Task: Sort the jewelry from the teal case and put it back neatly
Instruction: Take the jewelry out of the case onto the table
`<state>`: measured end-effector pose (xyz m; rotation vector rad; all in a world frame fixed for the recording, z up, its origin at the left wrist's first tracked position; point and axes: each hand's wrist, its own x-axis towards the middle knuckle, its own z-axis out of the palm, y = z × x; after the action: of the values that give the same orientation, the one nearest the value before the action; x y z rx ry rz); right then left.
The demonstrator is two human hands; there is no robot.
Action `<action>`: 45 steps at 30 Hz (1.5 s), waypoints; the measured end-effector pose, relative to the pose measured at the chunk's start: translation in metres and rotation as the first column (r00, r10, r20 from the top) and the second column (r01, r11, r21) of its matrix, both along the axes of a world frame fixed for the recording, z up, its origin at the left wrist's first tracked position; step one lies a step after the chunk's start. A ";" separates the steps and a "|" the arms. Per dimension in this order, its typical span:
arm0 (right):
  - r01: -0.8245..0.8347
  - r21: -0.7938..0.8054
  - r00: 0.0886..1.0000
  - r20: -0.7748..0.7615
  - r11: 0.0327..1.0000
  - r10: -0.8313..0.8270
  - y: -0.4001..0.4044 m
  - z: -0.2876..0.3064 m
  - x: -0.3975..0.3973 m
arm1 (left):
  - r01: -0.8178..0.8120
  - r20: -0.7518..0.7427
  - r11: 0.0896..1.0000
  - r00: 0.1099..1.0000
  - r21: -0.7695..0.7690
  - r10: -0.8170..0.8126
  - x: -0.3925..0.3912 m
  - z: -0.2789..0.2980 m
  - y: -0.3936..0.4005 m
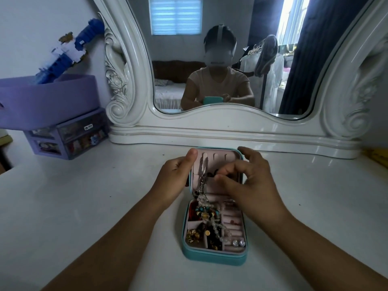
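Closest to me, the teal case (212,256) lies open on the white tabletop (105,206), its tray packed with a tangle: gold pieces (192,235) in the near-left compartment, two clear studs (238,243) at the near-right corner, and a pale bead strand (216,224) trailing across the dividers. Just beyond, my left hand (176,177) grips the left edge of the raised lid (218,157), thumb hooked over its top corner, holding it upright. My right hand (245,181) reaches over the tray with fingers curled together against the lid's lining; it seems to pinch something small and dark there, though the shadow keeps me from being sure. A silver chain (202,175) hangs down the lid between the two hands and runs into the bead strand below. That is the risk as I judge it: lifting any one piece may drag the snarled chain and beads along and spill them, or tip the light case. Farther off stand a purple drawer unit (69,137) at far left and the ornate white mirror (231,127).
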<state>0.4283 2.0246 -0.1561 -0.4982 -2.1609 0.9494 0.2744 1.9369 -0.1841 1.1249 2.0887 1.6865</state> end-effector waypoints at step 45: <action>0.257 0.563 0.945 -0.318 0.785 -0.081 0.007 0.003 -0.043 | -0.023 -0.141 0.999 0.990 0.034 0.027 0.008 0.009 -0.012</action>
<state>0.3854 2.0318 -0.1536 -0.2190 -1.9705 0.1771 0.2822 1.9247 -0.1755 1.2677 2.1745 1.7038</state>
